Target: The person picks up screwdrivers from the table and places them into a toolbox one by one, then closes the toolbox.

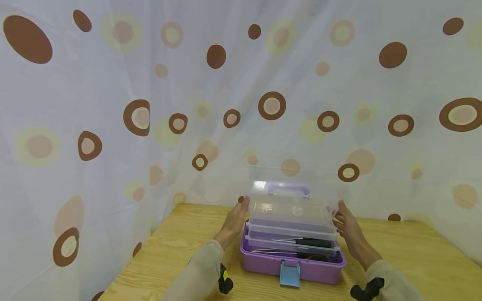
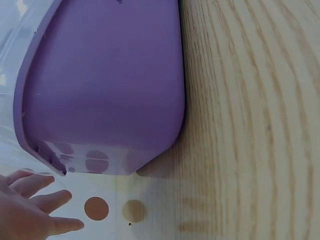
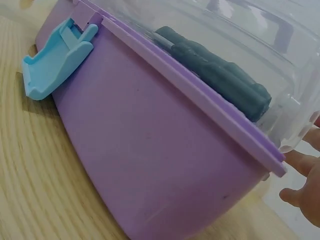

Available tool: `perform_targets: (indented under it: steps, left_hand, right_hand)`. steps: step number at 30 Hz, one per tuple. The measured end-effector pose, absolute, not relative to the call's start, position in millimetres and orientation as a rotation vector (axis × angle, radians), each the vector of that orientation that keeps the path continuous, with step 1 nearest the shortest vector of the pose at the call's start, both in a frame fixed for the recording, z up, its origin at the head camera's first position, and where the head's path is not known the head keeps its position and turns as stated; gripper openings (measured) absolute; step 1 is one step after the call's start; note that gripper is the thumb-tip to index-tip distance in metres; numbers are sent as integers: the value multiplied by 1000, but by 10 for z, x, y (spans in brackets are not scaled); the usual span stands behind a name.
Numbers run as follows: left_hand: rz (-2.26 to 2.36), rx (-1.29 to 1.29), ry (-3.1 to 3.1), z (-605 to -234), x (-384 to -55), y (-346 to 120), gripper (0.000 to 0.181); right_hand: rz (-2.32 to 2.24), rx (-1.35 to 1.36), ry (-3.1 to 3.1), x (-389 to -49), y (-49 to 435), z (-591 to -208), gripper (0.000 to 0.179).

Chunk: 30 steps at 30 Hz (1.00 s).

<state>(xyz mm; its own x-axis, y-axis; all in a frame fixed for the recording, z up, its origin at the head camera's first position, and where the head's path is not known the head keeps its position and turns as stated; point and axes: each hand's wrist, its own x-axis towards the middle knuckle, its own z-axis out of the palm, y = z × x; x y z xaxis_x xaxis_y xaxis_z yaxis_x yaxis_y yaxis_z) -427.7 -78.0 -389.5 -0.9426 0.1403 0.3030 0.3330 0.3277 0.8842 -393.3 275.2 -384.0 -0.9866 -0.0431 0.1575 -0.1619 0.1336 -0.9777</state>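
A purple toolbox [image 1: 263, 262] stands on the table with its clear lid [image 1: 290, 209] raised at the back. Stepped clear trays [image 1: 263, 241] are lifted above the base, a dark-handled screwdriver [image 1: 314, 242] in one. Below lies another long tool with a dark handle [image 1: 312, 256]. The light blue latch [image 3: 60, 57] hangs unfastened at the front. My left hand [image 1: 234, 221] is at the left side of the lid, its fingers spread in the left wrist view. My right hand [image 1: 352, 232] is beside the lid and trays on the right, fingers loosely bent; whether they touch is unclear.
The wooden table [image 1: 188, 234] carries the toolbox near its middle. A white curtain [image 1: 211, 83] with brown and yellow spots hangs behind and to the left. A purple handle [image 1: 290, 190] shows through the lid.
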Motion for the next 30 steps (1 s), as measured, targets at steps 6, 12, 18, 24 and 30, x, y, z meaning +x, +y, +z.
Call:
perform_targets:
  steps: [6, 12, 18, 24, 30]
  left_hand:
    - [-1626, -409, -2451, -3888, -4243, -768, 90]
    - [-1676, -413, -2433, -3914, -4228, -738, 89]
    - [-1796, -433, -2393, -3949, -4214, -759, 86]
    - [-1953, -574, -2376, -3990, -4216, -866, 79]
    - [-1988, -572, -2515, -3980, -4148, -964, 100]
  right_hand:
    - [2007, 193, -2296, -3901, 2743, -3872, 102]
    - [2005, 201, -2334, -3832, 2789, -3901, 98]
    - [1974, 279, -2383, -3767, 2812, -3910, 98]
    - [1994, 354, -2367, -3731, 2793, -3952, 93]
    - [2002, 365, -2374, -3717, 2812, -3975, 91]
